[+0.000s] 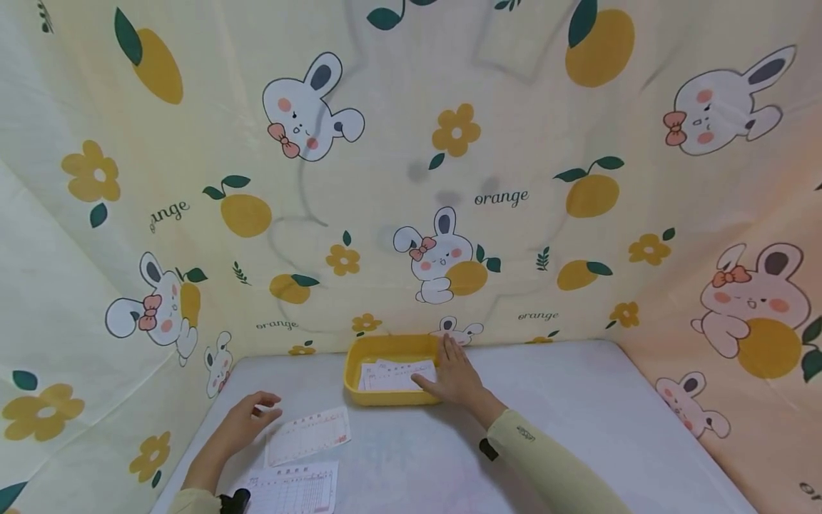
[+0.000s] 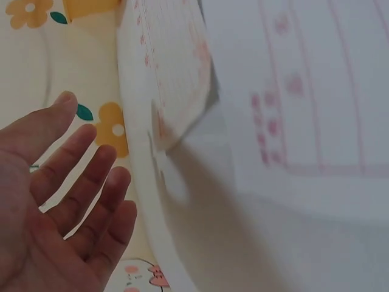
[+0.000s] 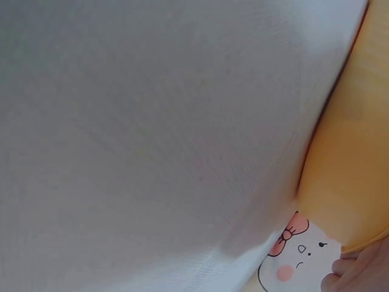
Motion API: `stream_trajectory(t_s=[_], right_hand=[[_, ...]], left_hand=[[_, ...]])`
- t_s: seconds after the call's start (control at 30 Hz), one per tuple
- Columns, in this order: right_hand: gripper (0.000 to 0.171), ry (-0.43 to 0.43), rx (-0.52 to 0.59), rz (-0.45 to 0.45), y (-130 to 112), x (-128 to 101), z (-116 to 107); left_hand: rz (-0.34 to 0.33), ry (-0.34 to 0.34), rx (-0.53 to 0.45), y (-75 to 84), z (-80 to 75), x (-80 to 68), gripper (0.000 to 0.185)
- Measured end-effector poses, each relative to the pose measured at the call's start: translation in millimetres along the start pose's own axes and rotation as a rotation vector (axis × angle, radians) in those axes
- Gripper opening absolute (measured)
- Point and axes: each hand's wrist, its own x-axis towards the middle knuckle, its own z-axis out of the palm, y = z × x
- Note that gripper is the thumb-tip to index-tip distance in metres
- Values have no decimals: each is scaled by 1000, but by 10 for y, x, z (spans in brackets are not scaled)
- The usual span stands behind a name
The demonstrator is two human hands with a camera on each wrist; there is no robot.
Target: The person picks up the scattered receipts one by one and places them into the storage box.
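Right grip [image 1: 457,376]: flat, fingers straight, pressing slips [image 1: 396,375] into yellow tray [image 1: 351,371] to settle them; left grip [image 1: 247,421]: open, empty, beside loose slip [image 1: 308,435] on surface [image 1: 578,414].

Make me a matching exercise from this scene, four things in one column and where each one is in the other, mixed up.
Things:
1. yellow tray
2. right hand
3. left hand
4. nearest sheet

Places:
A. at the table's near edge, by the left wrist
B. at the back of the table, against the cloth wall
C. on the tray's right rim, fingers straight
D. beside the sheet lying left of the tray

Pairs: 1-B, 2-C, 3-D, 4-A
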Motion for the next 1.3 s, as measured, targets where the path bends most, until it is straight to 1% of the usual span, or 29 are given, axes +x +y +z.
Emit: stream_trajectory(t_s=[0.07, 0.13, 0.27, 0.33, 0.43, 0.53, 0.57, 0.6, 0.67, 0.83, 1.03, 1.3], right_hand=[[121, -3, 4, 1, -4, -4, -3], [120, 0, 3, 1, -7, -7, -6], [120, -4, -16, 1, 0, 8, -1], [120, -1, -10, 1, 3, 18, 2], [120, -9, -17, 8, 6, 35, 3], [120, -10, -20, 13, 7, 47, 2], [120, -12, -23, 15, 6, 48, -2], [120, -11, -18, 17, 6, 43, -5], [120, -10, -13, 16, 7, 36, -10], [120, -1, -6, 8, 12, 18, -5], [119, -1, -14, 1, -4, 17, -2], [119, -12, -31, 12, -9, 23, 22]], left_hand=[[5, -3, -2, -30, -19, -27, 36], [23, -4, -5, -62, -32, -46, 35], [44, -12, -12, -123, -34, -58, 34], [37, -20, -10, -143, -29, -55, 34], [10, -34, -7, -163, -17, -44, 35], [-1, -45, -2, -169, -11, -35, 37], [6, -47, -2, -172, -8, -34, 38], [14, -49, 0, -168, -7, -40, 39], [11, -59, 1, -157, -4, -56, 44], [-18, -83, 15, -175, 29, -73, 56], [-39, -90, 49, -218, 82, -42, 63], [-45, -91, 69, -187, 104, -66, 63]])
